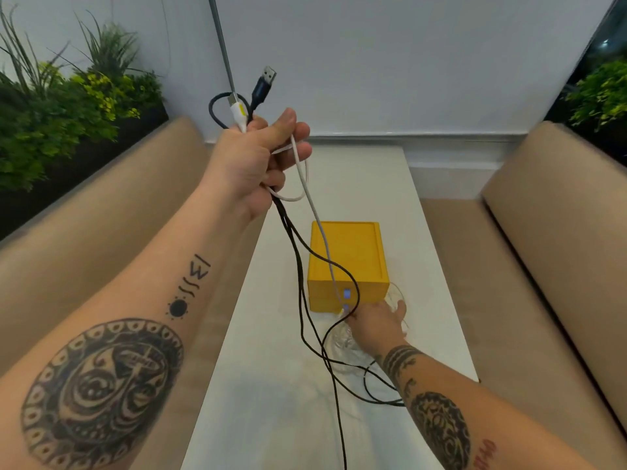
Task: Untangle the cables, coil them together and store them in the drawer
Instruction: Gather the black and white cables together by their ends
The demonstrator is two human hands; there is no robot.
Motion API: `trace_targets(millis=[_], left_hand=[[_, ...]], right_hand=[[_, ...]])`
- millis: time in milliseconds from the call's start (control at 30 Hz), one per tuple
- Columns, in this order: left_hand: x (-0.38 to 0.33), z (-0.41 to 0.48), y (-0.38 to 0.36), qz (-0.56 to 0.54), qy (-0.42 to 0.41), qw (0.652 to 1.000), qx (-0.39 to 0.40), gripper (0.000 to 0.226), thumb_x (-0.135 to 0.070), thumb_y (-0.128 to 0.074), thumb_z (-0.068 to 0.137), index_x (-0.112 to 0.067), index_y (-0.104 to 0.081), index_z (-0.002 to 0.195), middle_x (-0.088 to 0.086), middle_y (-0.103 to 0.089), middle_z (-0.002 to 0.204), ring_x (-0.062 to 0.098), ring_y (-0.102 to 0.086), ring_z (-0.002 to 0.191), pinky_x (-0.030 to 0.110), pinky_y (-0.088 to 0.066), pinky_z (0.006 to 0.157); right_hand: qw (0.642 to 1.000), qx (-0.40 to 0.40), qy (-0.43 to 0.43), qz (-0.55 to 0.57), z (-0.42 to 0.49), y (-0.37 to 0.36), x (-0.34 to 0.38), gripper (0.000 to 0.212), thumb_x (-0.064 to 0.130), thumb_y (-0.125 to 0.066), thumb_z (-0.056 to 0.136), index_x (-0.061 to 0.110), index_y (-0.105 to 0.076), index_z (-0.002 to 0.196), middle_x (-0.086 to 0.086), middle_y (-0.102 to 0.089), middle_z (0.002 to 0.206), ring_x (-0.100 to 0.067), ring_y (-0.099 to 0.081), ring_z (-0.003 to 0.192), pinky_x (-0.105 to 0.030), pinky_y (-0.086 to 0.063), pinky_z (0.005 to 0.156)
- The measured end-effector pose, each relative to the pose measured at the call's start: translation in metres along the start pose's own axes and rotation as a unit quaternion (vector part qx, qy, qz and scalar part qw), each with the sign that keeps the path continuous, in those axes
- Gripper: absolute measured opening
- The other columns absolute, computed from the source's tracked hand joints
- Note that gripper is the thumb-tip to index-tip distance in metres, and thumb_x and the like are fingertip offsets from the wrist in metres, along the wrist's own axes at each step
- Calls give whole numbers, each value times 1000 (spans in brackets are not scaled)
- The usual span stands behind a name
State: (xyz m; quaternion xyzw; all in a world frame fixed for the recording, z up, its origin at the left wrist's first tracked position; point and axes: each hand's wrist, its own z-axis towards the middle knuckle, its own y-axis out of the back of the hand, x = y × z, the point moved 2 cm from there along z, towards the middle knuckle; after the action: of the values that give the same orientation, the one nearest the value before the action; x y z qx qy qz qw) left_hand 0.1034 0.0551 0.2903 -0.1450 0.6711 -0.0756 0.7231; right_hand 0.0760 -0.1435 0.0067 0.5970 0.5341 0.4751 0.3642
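So, left hand (pixel 247 164): we clench black and white cables (pixel 260 91) high, slack hanging.
Right hand (pixel 376 322): 5 o'clock of yellow box drawer (pixel 359 245); grip unclear.

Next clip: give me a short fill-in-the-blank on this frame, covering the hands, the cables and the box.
1. The left hand grips a bundle of black and ____ cables, raised above the table.
2. The USB plug at the top of the bundle points ____.
3. The right hand is low, at the front of the ____ drawer box.

Missing words: white; up; yellow.
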Motion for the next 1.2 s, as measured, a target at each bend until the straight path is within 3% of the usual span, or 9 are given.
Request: trace_targets(millis=[100,200,367,467,600,833,1000,1100,1200], left_hand=[[3,4,8,90,-31,995,-26,26,-28,-71,93,-17,-49,86,4,-78,92,22,-76,75,20,-42,46],[27,3,19,182,22,983,-32,39,-40,-68,94,-8,-61,115,6,-77,101,23,-77,79,28,-51,62],[88,-4,24,307,164,937,44,34,-48,-62,96,-16,-62,109,7,-78,96,25,-77,86,20,-43,50],[119,-6,19,345,181,912,130,36,-41,-79,84,-12,-56,81,-4,-72,83,14,-75,86,29,-37,61],[144,-6,12,429,145,871,190,38,-36,-85,71,-4,-63,74,-4,-60,74,16,-57,77,33,-41,72],[147,-7,-3,292,75,948,104,41,-8,-70,91,-16,-37,67,11,-71,73,21,-68,63,24,-53,61],[138,0,-13,247,32,966,73,35,-7,-65,92,-16,-46,64,-3,-71,69,13,-55,53,34,-43,63],[122,5,-13,170,5,985,-27,43,-4,-62,93,-20,-53,54,-5,-61,68,1,-43,43,29,-37,66],[102,13,-9,110,-29,990,-89,46,-3,-59,94,-22,-54,52,6,-58,76,7,-38,46,28,-32,60]], right_hand=[[1000,-13,0,-27,6,5,-1,25,36,-42,103,36,-67,100,3,-65,101,-25,-50,117,-63,-10,111],[994,-73,39,66,15,35,-6,32,46,-42,103,34,-67,86,8,-65,87,-21,-54,104,-49,-26,98],[909,-71,100,398,9,90,-6,28,34,-52,102,26,-73,85,0,-71,83,-19,-66,85,-32,-45,75],[892,-75,126,427,3,107,-1,26,31,-57,100,25,-75,83,-1,-68,71,-15,-65,70,-35,-51,70],[882,-66,151,441,-3,120,8,26,31,-59,99,16,-77,87,-5,-71,77,-9,-62,71,-34,-51,76],[851,-78,117,506,-5,116,3,18,32,-63,98,27,-69,82,19,-68,76,6,-60,75,-22,-46,74],[892,14,141,429,-12,80,12,31,40,-48,104,27,-69,86,10,-72,100,-7,-65,99,-29,-49,86],[896,-24,142,420,-10,65,8,19,35,-56,101,34,-69,87,8,-72,100,-11,-65,96,-32,-50,83],[890,-75,111,436,-3,52,-12,17,22,-68,93,38,-68,88,3,-68,110,-15,-64,104,-38,-52,93]])
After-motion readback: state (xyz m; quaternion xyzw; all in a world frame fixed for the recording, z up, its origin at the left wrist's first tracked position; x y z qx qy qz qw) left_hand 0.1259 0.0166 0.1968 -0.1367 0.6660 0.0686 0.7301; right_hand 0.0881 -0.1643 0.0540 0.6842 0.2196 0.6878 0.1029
